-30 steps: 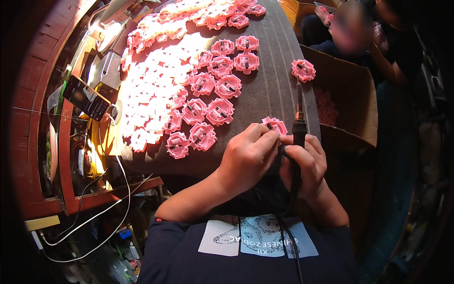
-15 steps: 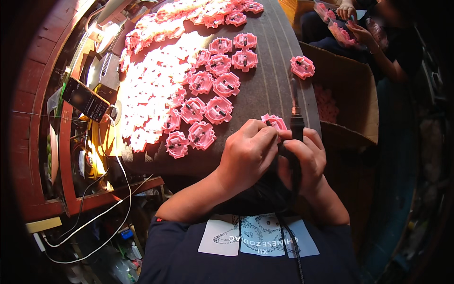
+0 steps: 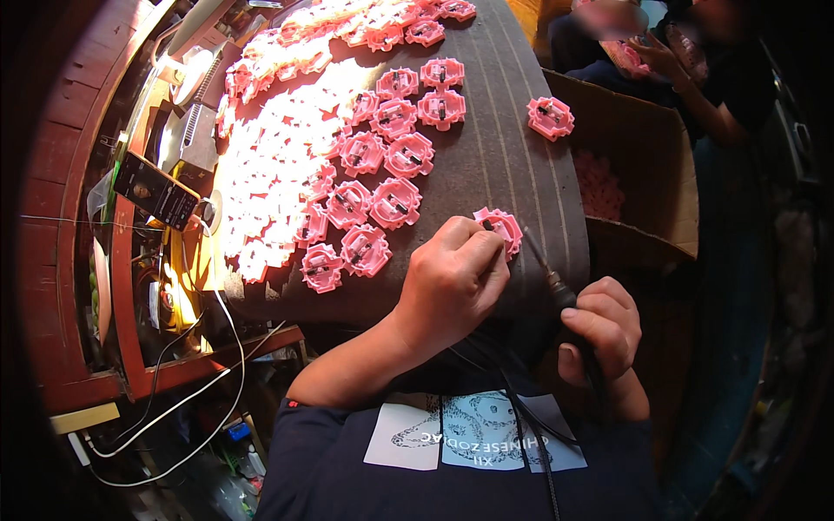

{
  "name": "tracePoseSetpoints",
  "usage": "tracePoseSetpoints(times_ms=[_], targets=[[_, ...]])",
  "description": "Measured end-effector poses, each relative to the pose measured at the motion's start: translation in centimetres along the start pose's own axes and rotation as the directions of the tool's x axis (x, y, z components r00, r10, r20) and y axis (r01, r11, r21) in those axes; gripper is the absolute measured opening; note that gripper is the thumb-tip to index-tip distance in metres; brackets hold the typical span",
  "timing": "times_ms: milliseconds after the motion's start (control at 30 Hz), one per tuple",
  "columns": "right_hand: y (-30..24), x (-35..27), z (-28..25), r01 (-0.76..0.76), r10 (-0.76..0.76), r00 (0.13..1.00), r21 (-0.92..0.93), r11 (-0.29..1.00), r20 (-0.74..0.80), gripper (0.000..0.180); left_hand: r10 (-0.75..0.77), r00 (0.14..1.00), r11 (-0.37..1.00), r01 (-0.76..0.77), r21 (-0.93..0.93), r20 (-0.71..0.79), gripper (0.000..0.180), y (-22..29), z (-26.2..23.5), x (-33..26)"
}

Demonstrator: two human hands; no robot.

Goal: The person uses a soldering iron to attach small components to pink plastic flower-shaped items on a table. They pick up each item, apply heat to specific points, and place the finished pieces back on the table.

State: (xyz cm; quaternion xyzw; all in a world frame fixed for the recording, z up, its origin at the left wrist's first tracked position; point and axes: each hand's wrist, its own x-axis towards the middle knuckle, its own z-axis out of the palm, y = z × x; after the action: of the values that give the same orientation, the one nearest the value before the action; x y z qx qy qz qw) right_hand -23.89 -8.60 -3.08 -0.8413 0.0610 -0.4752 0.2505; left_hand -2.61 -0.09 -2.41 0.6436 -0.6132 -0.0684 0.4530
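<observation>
My left hand [image 3: 456, 273] is closed in a pinch at the near left edge of a pink plastic part [image 3: 506, 229], which has a dark piece in its middle. The fingertips partly hide that part. In my right hand [image 3: 604, 330] is a soldering iron [image 3: 563, 293], gripped by its black handle. Its thin metal tip points up and left, close to the right edge of the pink part; whether they touch I cannot tell.
Rows of similar pink parts [image 3: 395, 202] cover the table's left, many in glaring sunlight. One lone pink part [image 3: 550, 118] lies near the right edge. A cardboard box [image 3: 647, 182] holding pink pieces stands right of the table. Left are a phone [image 3: 156, 189] and white cables [image 3: 228, 313]. Another person [image 3: 721, 95] sits far right.
My right hand has moved right and down, away from my left hand. The soldering iron has swung from upright to a leftward tilt, its tip now beside the pink part.
</observation>
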Motion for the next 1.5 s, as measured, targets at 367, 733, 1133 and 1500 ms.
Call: tracePoseSetpoints(times_ms=[367,733,1133,1500], targets=[[-0.1,0.1,0.3,0.011,-0.011,1.000,0.020,1.000,0.012,0.025,-0.021,1.000,1.000,0.021,0.020,0.007,0.011,0.1,0.2,0.1],[-0.1,0.1,0.3,0.027,-0.027,1.000,-0.002,1.000,0.015,0.026,-0.009,1.000,1.000,0.009,0.023,0.016,0.011,0.1,0.1,0.2],[0.5,0.2,0.6,-0.059,0.054,0.996,-0.073,0.996,-0.066,0.041,-0.009,1.000,1.000,0.008,0.021,0.018,0.012,0.1,0.0,0.1],[2.2,2.0,3.4,-0.071,0.069,0.997,-0.047,0.996,-0.040,0.041,0.022,1.000,0.999,-0.022,0.023,0.007,0.014,0.2,0.0,0.3]])
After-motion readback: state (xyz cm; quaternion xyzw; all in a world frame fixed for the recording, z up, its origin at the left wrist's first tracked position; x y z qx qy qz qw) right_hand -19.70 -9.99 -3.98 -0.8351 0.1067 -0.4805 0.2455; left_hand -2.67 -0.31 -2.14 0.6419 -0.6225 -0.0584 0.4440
